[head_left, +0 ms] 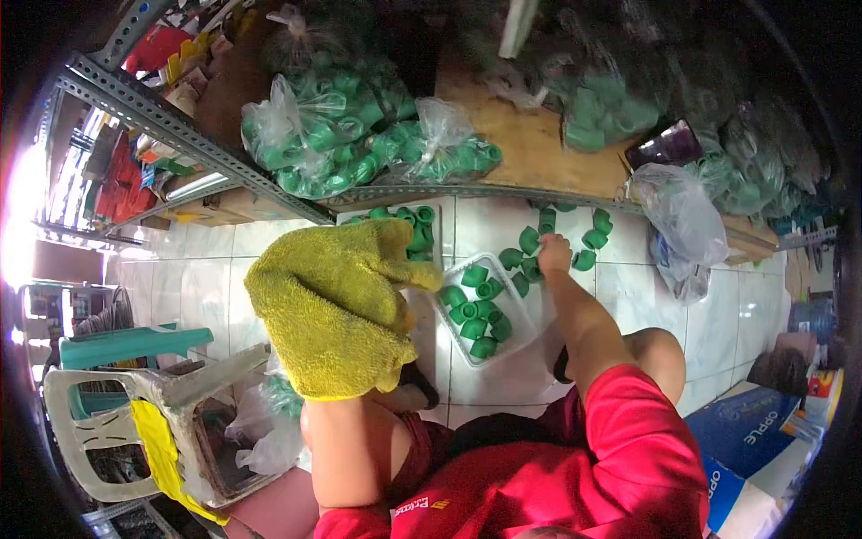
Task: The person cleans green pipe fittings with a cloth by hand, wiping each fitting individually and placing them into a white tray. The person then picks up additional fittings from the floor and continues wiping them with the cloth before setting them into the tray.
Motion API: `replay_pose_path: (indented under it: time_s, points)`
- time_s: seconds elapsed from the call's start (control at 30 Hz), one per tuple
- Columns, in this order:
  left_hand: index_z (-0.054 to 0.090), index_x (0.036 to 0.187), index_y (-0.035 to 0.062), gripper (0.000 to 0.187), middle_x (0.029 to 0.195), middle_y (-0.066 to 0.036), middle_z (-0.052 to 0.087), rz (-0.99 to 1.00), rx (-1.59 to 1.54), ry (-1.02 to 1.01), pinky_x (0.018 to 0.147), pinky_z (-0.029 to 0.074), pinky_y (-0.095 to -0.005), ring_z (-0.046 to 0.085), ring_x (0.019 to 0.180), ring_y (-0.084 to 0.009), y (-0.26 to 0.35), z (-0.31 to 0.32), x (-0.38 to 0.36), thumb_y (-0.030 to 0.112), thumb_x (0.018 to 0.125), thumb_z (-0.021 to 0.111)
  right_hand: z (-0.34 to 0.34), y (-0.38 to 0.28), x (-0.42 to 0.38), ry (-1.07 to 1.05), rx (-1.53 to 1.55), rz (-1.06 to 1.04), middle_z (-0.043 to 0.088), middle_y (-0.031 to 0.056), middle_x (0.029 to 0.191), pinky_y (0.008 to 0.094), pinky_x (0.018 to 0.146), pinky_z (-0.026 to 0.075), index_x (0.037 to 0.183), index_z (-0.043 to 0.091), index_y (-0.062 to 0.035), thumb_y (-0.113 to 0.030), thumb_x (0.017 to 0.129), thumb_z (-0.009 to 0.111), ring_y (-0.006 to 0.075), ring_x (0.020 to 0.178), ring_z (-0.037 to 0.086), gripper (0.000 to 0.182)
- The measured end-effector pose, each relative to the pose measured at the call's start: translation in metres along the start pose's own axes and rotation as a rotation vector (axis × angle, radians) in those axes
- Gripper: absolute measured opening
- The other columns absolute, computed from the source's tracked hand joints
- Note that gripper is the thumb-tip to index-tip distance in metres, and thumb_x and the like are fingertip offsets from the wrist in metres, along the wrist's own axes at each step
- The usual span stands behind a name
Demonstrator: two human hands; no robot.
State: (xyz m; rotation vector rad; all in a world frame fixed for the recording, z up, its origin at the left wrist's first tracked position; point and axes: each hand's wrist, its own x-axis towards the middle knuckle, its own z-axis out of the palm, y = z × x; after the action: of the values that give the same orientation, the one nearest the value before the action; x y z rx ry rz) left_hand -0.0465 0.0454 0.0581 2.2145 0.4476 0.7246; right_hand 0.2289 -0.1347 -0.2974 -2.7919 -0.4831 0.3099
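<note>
A yellow towel (332,305) hangs in front of me at centre left, draped over my left hand, which is hidden beneath it. My right hand (554,254) reaches out to the tiled floor and closes on a green pipe fitting (533,269) among several loose green fittings (593,239). Between the towel and my right arm lies a white tray (456,337) holding several more green fittings (476,310). Further fittings (420,216) lie behind the towel's top edge.
A metal rack with a wooden shelf (530,148) carries clear bags of green fittings (332,135). An empty plastic bag (687,216) hangs off the shelf edge. Stacked plastic chairs (135,395) stand at left, a blue cardboard box (750,436) at right.
</note>
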Motion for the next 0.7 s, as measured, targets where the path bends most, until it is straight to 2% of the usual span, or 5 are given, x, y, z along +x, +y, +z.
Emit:
replay_pose_path:
  time_s: [0.1,0.23,0.33,0.53,0.7]
  points:
    - [0.047,0.115,0.0043,0.049,0.117,-0.015,0.047,0.004,0.088,-0.03,0.094,0.029,-0.047,0.042,0.108,-0.0346,0.002,-0.001,0.0,0.032,0.075,0.052,-0.016,0.0,0.021,-0.214,0.1,0.066,0.053,0.0114,0.112,0.0409,0.087,0.04,0.106,0.056,-0.0132,-0.008,0.075,0.047,0.0325,0.103,0.047,0.032]
    - [0.047,0.115,0.0038,0.05,0.117,-0.016,0.047,0.001,0.211,-0.073,0.094,0.029,-0.0475,0.041,0.108,-0.0353,0.004,0.004,0.008,0.032,0.075,0.052,0.038,0.018,0.055,-0.22,0.165,-0.126,0.05,0.0151,0.118,0.039,0.09,0.039,0.119,0.048,-0.0124,-0.016,0.079,0.043,0.0352,0.104,0.048,0.041]
    - [0.047,0.115,0.0034,0.05,0.117,-0.016,0.047,0.006,0.306,-0.101,0.095,0.028,-0.0478,0.041,0.109,-0.0359,0.008,0.004,0.005,0.033,0.074,0.052,0.045,0.008,0.048,-0.185,0.116,-0.06,0.056,0.0179,0.105,0.0406,0.085,0.042,0.117,0.048,-0.0114,-0.019,0.08,0.048,0.0358,0.097,0.052,0.038]
    - [0.048,0.115,0.0026,0.052,0.116,-0.017,0.046,0.044,0.497,-0.093,0.095,0.027,-0.0485,0.04,0.109,-0.037,0.007,0.007,0.022,0.033,0.073,0.052,0.04,0.008,0.022,-0.185,0.168,-0.017,0.059,0.0152,0.101,0.0396,0.083,0.044,0.108,0.054,-0.0095,-0.018,0.076,0.055,0.0347,0.093,0.054,0.033]
    - [0.048,0.115,0.002,0.053,0.116,-0.018,0.046,0.06,0.641,-0.084,0.096,0.026,-0.0491,0.04,0.109,-0.0378,0.01,0.002,0.015,0.033,0.073,0.052,0.004,-0.009,0.005,-0.064,0.093,-0.188,0.061,0.0145,0.095,0.038,0.077,0.045,0.101,0.058,-0.0087,-0.013,0.072,0.059,0.0319,0.088,0.057,0.03]
